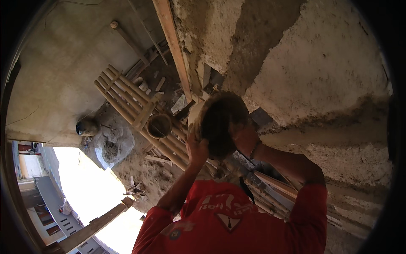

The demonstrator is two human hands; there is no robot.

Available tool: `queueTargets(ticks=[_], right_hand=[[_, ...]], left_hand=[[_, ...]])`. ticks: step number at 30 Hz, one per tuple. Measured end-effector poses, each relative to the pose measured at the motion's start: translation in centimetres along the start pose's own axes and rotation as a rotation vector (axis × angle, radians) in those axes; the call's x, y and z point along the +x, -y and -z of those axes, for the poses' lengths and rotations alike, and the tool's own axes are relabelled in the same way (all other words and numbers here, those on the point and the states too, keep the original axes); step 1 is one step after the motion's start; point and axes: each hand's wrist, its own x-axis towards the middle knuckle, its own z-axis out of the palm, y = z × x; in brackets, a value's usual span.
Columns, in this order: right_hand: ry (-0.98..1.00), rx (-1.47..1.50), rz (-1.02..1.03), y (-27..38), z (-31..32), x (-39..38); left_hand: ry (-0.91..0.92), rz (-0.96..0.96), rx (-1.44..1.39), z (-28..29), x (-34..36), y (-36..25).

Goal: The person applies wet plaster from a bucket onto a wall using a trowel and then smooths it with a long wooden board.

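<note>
A mud-caked bucket (215,113) with a dark interior is tilted up in front of me, against the rough, partly plastered wall (308,72). My left hand (198,148) is closed on the bucket's lower left side. My right hand (244,139) grips its right rim, with the fingertips in shadow. What the bucket holds is too dark to make out. Just left of it, a second bucket (159,126) sits on a bamboo platform (122,101).
An upright timber (173,38) runs beside the wall. Below left lie a wet mortar heap (110,150), a dark container (86,127) and scrap wood (154,158). A white pail (141,84) stands behind the bamboo. A wooden beam (93,226) crosses the bright opening at lower left.
</note>
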Motion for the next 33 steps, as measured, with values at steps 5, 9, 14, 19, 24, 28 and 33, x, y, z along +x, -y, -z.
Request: queueTargets(ticks=[5,9,14,19,24,28,33], right_hand=[[0.207,0.295,0.128,1.9,-0.9,-1.7],[0.238,0.287,0.135,0.2,3.0,-1.7],[-0.089,-0.093,0.033,-2.2,6.4,0.6],[0.016,-0.142,0.111,-2.8,3.7,3.0],[0.188,0.2,0.003,-3.2,-0.1,2.6],[0.092,0.571,0.032,-2.0,-2.6,1.9],[-0.108,0.82,0.022,1.3,-4.6,1.2]], left_hand=[[-0.049,-0.068,0.156,0.2,-0.4,-0.1],[0.022,-0.127,0.144,1.1,-0.2,-0.5],[0.002,-0.216,0.198,1.1,-0.2,-1.8],[-0.02,-0.308,0.24,1.2,0.6,-2.9],[-0.002,-0.395,0.305,2.5,0.5,-3.7],[0.038,-0.291,0.237,2.8,0.2,-3.6],[-0.029,-0.308,0.204,2.4,0.6,-1.5]])
